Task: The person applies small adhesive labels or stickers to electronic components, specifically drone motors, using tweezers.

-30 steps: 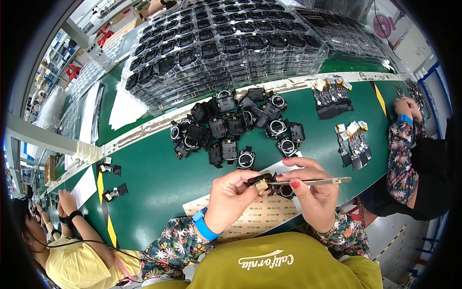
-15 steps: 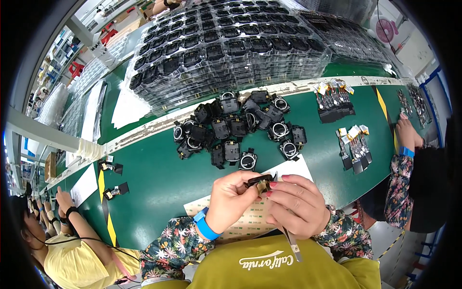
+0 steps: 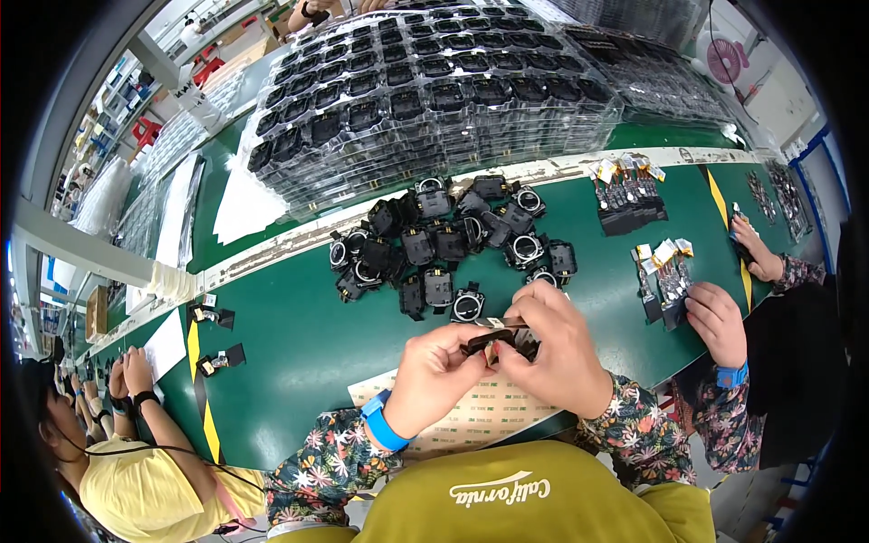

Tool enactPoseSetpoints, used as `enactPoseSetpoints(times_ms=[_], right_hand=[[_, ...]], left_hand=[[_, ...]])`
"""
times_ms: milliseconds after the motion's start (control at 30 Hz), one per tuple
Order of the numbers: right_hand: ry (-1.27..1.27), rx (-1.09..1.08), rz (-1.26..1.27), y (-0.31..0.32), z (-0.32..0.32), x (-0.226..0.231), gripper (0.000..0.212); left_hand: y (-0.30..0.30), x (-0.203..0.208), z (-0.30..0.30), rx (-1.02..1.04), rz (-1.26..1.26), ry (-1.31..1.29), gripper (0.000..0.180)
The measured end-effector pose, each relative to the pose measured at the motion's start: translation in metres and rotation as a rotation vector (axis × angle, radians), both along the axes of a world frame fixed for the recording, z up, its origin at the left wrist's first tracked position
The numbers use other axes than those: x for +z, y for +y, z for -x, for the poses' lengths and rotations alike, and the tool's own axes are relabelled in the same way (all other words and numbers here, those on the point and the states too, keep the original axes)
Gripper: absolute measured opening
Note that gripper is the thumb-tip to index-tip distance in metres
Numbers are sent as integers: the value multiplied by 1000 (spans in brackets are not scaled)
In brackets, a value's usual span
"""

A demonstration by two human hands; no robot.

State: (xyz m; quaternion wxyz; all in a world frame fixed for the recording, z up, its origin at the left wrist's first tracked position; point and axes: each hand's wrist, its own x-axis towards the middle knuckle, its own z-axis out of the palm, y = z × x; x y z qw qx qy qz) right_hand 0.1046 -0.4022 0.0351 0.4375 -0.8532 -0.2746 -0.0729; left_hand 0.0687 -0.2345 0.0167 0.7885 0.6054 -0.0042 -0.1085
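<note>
My left hand (image 3: 425, 376), with a blue wrist strap, pinches a small black plastic housing (image 3: 487, 340) above the near part of the green table. My right hand (image 3: 566, 357) is closed at the housing's right side, its thumb and fingertips against it. A slim metal strip, seemingly tweezers (image 3: 501, 322), lies across the top of the housing from the right fingers; its other end is hidden. A small tan piece (image 3: 491, 353) shows between the fingertips. Under both hands lies a cream printed sheet (image 3: 462, 421).
A pile of black watch-like housings (image 3: 434, 240) lies beyond my hands. Stacked clear trays (image 3: 434, 122) of similar parts stand behind. Battery-and-flex assemblies (image 3: 632, 195) lie at the right, near a co-worker's hand (image 3: 717, 321). More assemblies (image 3: 217, 360) sit by the left yellow-black tape.
My right hand has rotated and moved up against the housing; the metal strip swung from hanging below it to lying above the housing. The right-hand co-worker now reaches to the near battery assemblies.
</note>
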Motion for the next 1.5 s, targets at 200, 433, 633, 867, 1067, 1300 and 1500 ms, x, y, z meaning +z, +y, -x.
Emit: enactPoseSetpoints(times_ms=[200,433,633,867,1067,1300,1500], right_hand=[[-3,-19,-22,6,2,-4,22],[-80,30,-18,11,9,3,25],[92,43,-95,-8,13,12,19],[92,-42,-50,-30,13,3,9],[101,-76,-62,-31,14,3,9],[96,-81,-2,-27,18,8,8],[61,-67,-9,-25,20,9,7]], left_hand=[[10,-7,-1,-70,-56,34,22],[19,4,2,-22,-15,-16,21],[88,5,22,250,-190,-54,19],[212,-18,88,637,-777,3,18],[262,-15,112,724,-1734,-122,28],[296,-12,79,653,-1769,-372,46],[331,-14,45,423,-1731,-347,47]])
